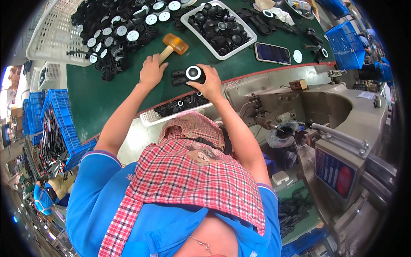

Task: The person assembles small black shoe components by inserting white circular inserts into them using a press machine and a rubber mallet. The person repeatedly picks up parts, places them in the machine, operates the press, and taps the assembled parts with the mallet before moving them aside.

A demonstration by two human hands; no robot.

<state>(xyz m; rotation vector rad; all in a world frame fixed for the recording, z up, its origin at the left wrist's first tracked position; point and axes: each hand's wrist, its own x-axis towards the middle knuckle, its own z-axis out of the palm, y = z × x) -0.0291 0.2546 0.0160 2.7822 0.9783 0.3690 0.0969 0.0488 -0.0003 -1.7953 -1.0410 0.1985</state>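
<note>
My left hand (151, 71) is closed round the wooden handle of a mallet (175, 43) with an amber, see-through head, which points away from me over the green tabletop (107, 90). To its right, my right hand (209, 84) grips a black part (184, 77) by its round end. That end carries a white ring with a black centre, and two black prongs stick out from it to the left. The part is low over the table or lying on it; I cannot tell which. My fingers hide its right side.
A heap of black and white round parts (122, 31) covers the far left, beside a white basket (47, 47). A white tray (252, 42) holds black caps. Right of it lies a phone (273, 53). Another tray (150, 119) sits below the table's near edge. A machine (342, 103) stands at right.
</note>
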